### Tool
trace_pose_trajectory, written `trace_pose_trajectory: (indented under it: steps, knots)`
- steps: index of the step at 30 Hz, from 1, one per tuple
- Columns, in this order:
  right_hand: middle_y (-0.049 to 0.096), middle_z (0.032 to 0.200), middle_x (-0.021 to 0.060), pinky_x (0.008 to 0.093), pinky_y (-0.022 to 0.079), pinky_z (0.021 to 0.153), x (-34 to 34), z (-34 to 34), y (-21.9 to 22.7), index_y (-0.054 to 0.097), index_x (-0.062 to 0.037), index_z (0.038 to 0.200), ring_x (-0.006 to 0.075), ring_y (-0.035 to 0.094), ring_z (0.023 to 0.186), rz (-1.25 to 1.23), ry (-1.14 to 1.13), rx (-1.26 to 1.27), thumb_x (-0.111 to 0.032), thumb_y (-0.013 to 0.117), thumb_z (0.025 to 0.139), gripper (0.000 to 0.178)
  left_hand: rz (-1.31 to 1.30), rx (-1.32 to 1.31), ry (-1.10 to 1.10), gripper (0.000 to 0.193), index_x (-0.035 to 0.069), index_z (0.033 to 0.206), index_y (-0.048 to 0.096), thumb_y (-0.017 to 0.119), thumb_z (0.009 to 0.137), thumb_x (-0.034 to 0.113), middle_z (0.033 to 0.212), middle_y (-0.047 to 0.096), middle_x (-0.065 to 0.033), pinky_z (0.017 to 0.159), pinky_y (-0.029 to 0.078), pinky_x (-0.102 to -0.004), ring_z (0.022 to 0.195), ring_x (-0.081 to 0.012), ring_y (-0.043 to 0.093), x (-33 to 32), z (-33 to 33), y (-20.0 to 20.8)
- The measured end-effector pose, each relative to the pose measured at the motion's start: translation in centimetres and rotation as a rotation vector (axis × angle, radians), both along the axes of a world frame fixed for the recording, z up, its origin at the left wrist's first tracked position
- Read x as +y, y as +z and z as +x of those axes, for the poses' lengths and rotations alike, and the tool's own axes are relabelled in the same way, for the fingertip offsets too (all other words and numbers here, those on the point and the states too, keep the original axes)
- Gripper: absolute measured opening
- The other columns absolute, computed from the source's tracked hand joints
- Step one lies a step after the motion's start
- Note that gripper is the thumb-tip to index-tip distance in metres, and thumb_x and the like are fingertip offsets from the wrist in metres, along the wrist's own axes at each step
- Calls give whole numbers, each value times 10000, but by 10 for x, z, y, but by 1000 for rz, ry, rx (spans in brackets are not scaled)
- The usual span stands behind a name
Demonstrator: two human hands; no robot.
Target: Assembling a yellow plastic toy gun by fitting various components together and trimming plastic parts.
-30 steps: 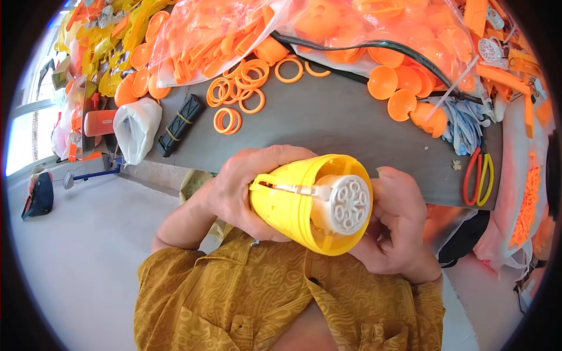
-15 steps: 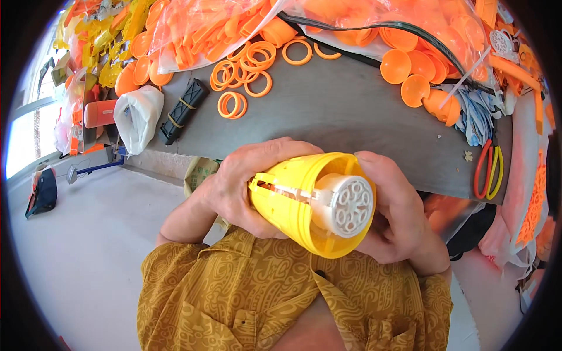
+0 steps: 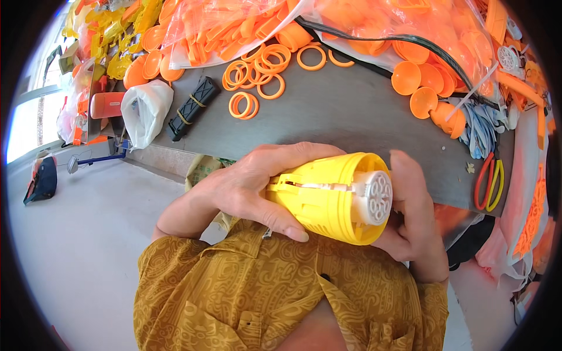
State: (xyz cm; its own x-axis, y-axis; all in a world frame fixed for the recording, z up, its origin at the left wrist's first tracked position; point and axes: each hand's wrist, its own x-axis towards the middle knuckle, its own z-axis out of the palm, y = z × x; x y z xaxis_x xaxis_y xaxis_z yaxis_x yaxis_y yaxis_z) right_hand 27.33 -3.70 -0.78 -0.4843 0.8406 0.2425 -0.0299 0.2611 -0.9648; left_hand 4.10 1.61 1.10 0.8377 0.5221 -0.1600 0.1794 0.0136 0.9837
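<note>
A yellow plastic housing, hollow and wide at its right end, is held on its side above my lap. My left hand wraps round its narrower end, thumb along the near side and fingers over the top. Inside the wide mouth sits a round white plastic part with a face of ring-shaped holes, sticking out a little past the rim. My right hand is curled about that open end. Its lower fingers are at the bottom of the rim, and one upper digit stands straight beside the mouth. A long slot runs along the housing's side.
On the grey table lie several orange rings, a banded black bundle, a white bag, orange cups and red-and-yellow-handled scissors. Clear bags of orange parts line the back.
The housing and both hands have shifted right. Its mouth has turned further to the right, and my left thumb now shows along the near side.
</note>
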Motion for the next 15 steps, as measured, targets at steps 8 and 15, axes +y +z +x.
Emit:
trace_pose_trajectory:
  steps: [8,15]
  knots:
    - [564,1009,123,256,402,810,6,5,14,209,12,1331,147,533,937,-204,40,-91,-123,723,673,846,-184,-87,64,807,-35,1232,394,795,568,184,1140,519,-142,859,410,-321,1034,-219,511,-4,2,-3]
    - [558,1008,94,231,394,802,12,2,18,272,22,1301,115,523,905,-298,76,-14,-86,731,645,808,-34,-120,76,772,-41,1194,442,789,562,236,1092,557,-145,820,438,-306,975,-222,556,2,-2,-5]
